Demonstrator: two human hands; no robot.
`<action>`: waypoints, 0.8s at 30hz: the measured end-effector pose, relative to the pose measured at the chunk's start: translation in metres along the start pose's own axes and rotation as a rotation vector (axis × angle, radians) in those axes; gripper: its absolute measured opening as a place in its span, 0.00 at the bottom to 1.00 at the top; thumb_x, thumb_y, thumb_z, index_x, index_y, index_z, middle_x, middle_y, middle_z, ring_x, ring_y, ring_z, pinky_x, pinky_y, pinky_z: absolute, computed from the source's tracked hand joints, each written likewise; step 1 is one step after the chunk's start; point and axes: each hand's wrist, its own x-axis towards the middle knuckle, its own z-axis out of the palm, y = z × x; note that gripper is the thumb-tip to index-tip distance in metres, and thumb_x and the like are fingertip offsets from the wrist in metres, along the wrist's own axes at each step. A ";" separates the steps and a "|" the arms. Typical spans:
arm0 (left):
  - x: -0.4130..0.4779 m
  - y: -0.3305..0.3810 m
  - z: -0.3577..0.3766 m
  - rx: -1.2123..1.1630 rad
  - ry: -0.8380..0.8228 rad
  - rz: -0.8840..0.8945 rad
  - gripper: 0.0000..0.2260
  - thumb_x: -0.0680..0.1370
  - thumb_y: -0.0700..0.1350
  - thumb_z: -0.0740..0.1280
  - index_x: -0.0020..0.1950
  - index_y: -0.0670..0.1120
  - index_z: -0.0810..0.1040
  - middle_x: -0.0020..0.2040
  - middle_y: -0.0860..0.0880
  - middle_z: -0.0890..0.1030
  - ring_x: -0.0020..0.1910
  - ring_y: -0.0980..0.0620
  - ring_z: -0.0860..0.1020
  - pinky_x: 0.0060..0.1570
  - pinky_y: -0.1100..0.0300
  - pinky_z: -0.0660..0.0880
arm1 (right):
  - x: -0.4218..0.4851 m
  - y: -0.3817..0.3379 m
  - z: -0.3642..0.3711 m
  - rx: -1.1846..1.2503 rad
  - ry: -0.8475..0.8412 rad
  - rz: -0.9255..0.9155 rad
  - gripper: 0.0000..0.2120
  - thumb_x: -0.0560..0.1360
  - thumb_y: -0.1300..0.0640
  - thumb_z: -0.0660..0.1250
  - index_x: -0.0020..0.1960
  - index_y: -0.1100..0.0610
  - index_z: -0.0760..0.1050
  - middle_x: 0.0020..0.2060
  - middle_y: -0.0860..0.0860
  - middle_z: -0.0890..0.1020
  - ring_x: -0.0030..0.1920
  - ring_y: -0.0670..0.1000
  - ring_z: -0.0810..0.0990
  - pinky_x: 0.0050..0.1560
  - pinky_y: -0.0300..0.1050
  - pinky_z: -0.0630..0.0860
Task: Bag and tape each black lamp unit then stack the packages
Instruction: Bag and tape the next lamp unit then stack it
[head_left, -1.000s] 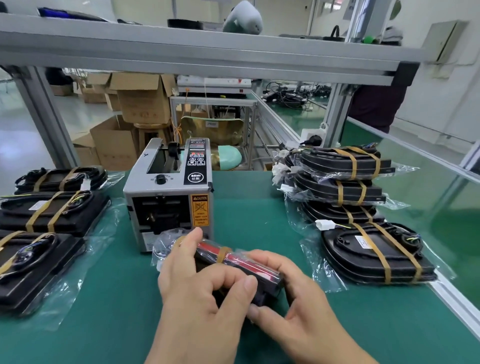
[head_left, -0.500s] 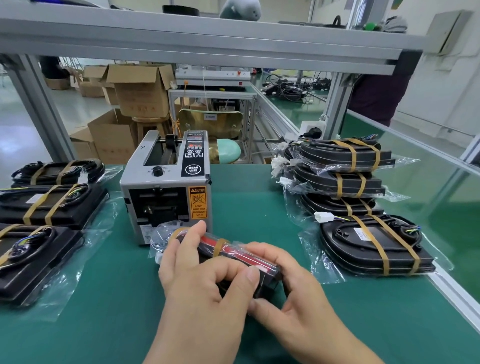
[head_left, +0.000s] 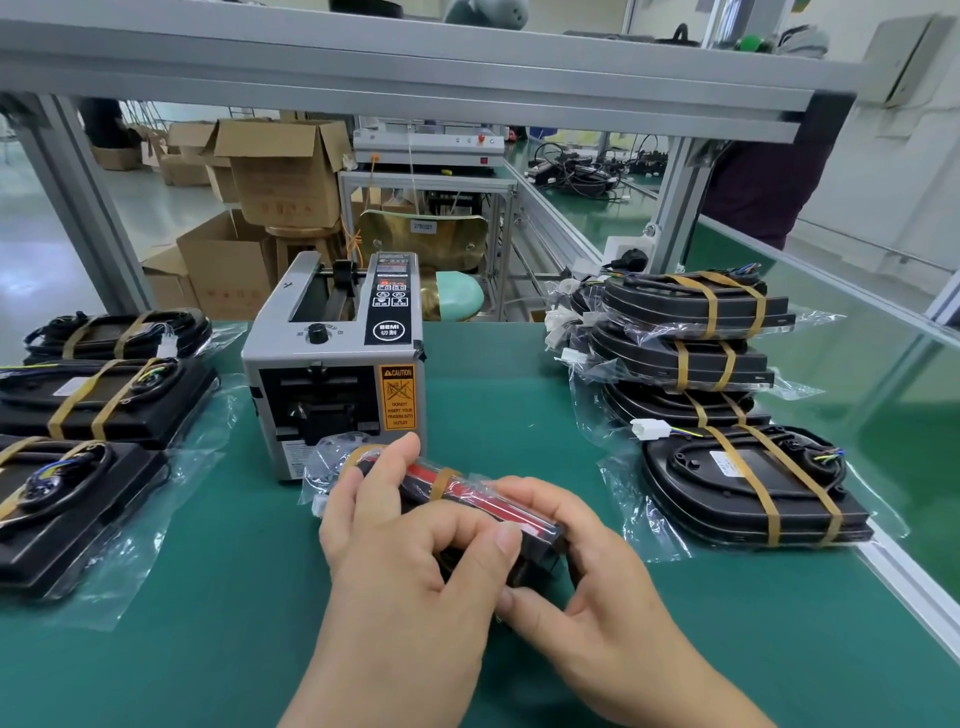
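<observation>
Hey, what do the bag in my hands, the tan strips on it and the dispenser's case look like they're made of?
Bag: thin clear plastic film, glossy; it crinkles and the lamp shows through. Strips: likely paper tape, matte tan, opaque. Dispenser case: probably painted sheet metal, matte grey with crisp folded edges; hard plastic is possible.

We see a smooth, matt green mat covering the table. The lamp is black plastic with a glossy red strip. It sits inside a clear, shiny, crinkled plastic bag banded with dull brown tape. The tape machine has a matt grey metal case. The frame looks like brushed aluminium, and the boxes are plain cardboard.
</observation>
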 end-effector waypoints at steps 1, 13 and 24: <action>0.000 0.000 0.000 0.004 0.006 0.002 0.07 0.71 0.50 0.70 0.35 0.63 0.81 0.73 0.67 0.56 0.71 0.71 0.44 0.61 0.66 0.50 | 0.000 0.000 0.000 0.001 -0.002 -0.004 0.24 0.72 0.62 0.71 0.64 0.50 0.69 0.58 0.40 0.79 0.59 0.43 0.78 0.57 0.31 0.71; 0.000 -0.005 0.005 0.030 0.065 0.048 0.02 0.66 0.56 0.68 0.37 0.65 0.79 0.72 0.67 0.59 0.71 0.70 0.44 0.64 0.65 0.48 | 0.001 -0.002 0.003 -0.007 0.014 -0.036 0.25 0.72 0.59 0.70 0.64 0.41 0.69 0.59 0.38 0.78 0.58 0.41 0.78 0.56 0.29 0.71; -0.006 -0.010 0.017 0.108 0.146 0.107 0.10 0.64 0.59 0.69 0.45 0.68 0.75 0.69 0.70 0.57 0.69 0.72 0.42 0.72 0.58 0.45 | 0.000 -0.001 0.003 -0.051 0.020 -0.025 0.22 0.74 0.58 0.70 0.64 0.45 0.69 0.59 0.39 0.78 0.59 0.42 0.78 0.57 0.29 0.71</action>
